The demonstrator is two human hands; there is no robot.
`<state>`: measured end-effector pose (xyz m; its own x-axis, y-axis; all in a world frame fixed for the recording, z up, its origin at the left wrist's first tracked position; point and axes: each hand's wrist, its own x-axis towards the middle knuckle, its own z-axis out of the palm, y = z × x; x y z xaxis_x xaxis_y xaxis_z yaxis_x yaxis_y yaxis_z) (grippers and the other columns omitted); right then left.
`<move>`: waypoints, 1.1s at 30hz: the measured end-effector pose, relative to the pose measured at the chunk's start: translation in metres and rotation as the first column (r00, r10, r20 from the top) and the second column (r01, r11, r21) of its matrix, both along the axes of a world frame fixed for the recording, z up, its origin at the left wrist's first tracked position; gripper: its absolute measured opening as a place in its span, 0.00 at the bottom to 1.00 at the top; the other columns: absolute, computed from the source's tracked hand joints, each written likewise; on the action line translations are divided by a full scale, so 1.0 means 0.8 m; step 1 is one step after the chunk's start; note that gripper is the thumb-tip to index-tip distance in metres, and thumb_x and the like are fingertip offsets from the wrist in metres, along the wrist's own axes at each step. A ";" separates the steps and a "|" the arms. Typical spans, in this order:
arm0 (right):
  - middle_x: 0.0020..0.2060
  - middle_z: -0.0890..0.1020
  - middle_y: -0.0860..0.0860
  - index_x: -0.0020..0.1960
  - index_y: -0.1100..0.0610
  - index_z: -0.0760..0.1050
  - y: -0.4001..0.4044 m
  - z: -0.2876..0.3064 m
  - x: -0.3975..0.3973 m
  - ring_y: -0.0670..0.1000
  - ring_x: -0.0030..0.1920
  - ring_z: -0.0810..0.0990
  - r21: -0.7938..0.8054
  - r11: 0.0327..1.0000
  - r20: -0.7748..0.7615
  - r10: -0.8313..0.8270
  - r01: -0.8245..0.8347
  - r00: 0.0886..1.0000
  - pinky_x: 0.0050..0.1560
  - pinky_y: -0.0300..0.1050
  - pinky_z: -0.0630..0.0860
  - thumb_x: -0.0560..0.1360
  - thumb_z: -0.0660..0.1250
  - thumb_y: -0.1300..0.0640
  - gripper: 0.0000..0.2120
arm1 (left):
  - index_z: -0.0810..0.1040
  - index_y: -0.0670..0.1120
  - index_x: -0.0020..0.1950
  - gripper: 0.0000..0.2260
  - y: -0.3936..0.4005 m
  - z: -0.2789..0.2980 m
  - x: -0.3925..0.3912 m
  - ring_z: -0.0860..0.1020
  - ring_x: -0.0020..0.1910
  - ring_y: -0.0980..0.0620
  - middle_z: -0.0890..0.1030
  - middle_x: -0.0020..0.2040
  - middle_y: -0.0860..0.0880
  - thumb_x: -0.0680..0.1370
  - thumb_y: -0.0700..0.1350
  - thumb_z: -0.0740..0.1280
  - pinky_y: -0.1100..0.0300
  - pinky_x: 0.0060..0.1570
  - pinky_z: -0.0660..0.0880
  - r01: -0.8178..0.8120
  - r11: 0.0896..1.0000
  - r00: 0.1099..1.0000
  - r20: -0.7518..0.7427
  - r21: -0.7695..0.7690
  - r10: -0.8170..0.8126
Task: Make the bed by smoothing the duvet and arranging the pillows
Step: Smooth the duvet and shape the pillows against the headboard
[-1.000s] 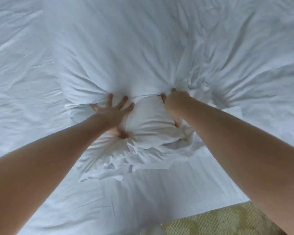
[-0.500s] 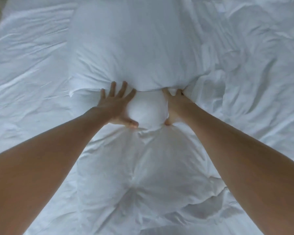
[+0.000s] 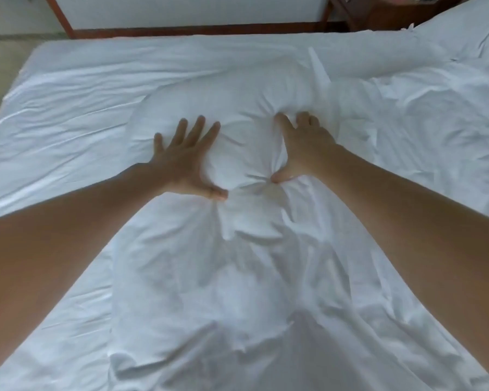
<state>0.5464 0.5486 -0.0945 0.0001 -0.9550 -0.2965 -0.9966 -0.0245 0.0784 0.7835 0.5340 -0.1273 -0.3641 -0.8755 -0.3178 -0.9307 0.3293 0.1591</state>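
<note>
Pressed into a white pillow (image 3: 237, 108) at mid-bed: left hand (image 3: 185, 162) flat, fingers straight and fanned toward 12 o'clock, thumb at 5 o'clock dug into a crease; right hand (image 3: 301, 149) alongside at 3 o'clock of it, fingers bent into the fabric, thumb pinching a fold at 7 o'clock. Between the two, a pinched waist in the pillow, creases radiating from both thumbs. Long axis of the pillow running 6 to 12 o'clock, from under the forearms up toward the wooden headboard (image 3: 198, 31); far lobe bulging beyond the fingertips at 12 o'clock, near lobe swelling toward 6 o'clock. Both hands about equally near the far lobe, the left nearer its 9 o'clock edge. Lying beneath, a wrinkled sheet (image 3: 57, 114) out to 9 o'clock; heaped at 2 to 3 o'clock, touching the pillow's right flank, the crumpled duvet (image 3: 435, 122), not yet smoothed. At 1 o'clock, in the corner, part of a dark nightstand (image 3: 373, 12). Likely step in hand: plumping or shoving the pillow toward 12 o'clock, with the remaining stretch of sheet up to the headboard deciding the next move.
</note>
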 end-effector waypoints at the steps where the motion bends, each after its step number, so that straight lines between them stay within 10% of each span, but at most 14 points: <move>1: 0.77 0.51 0.64 0.80 0.55 0.40 -0.014 -0.015 0.001 0.65 0.78 0.51 0.041 0.999 -0.093 -0.024 0.028 0.995 0.75 0.58 0.57 0.60 0.79 0.36 0.66 | 0.29 0.61 0.76 0.63 -0.011 -0.012 -0.009 0.31 0.77 0.46 0.30 0.78 0.55 0.57 0.77 0.69 0.31 0.72 0.40 0.021 0.999 0.999 0.046 0.027 -0.023; 4: 0.78 0.37 0.65 0.79 0.57 0.32 -0.048 -0.052 -0.002 0.68 0.78 0.38 0.160 0.979 -0.257 -0.084 0.129 0.963 0.76 0.66 0.41 0.58 0.79 0.33 0.72 | 0.27 0.60 0.75 0.64 -0.034 -0.044 -0.036 0.29 0.76 0.43 0.27 0.77 0.54 0.55 0.79 0.66 0.28 0.69 0.37 0.044 0.994 0.989 0.138 0.104 -0.058; 17: 0.76 0.28 0.60 0.76 0.57 0.24 -0.121 -0.159 -0.037 0.64 0.76 0.29 0.389 0.912 -0.115 -0.090 0.128 0.989 0.77 0.62 0.36 0.51 0.80 0.30 0.81 | 0.23 0.58 0.73 0.70 -0.103 -0.125 -0.092 0.29 0.75 0.37 0.25 0.76 0.51 0.49 0.83 0.64 0.23 0.64 0.36 0.051 0.970 0.942 0.312 0.239 -0.127; 23: 0.79 0.42 0.63 0.81 0.60 0.37 -0.118 -0.186 -0.023 0.63 0.79 0.42 0.129 0.973 -0.069 -0.183 0.190 0.981 0.79 0.58 0.40 0.81 0.59 0.48 0.40 | 0.23 0.55 0.74 0.71 -0.105 -0.138 -0.107 0.31 0.75 0.32 0.26 0.76 0.48 0.49 0.82 0.65 0.23 0.65 0.36 0.048 0.983 0.932 0.347 0.180 -0.109; 33: 0.79 0.44 0.63 0.81 0.56 0.45 -0.007 -0.165 -0.007 0.61 0.80 0.41 -0.005 0.997 -0.241 -0.081 0.082 0.967 0.77 0.64 0.36 0.81 0.55 0.40 0.37 | 0.32 0.53 0.78 0.46 -0.012 -0.122 -0.096 0.39 0.78 0.34 0.37 0.80 0.46 0.72 0.76 0.50 0.29 0.70 0.38 0.009 0.998 0.968 0.248 0.064 -0.025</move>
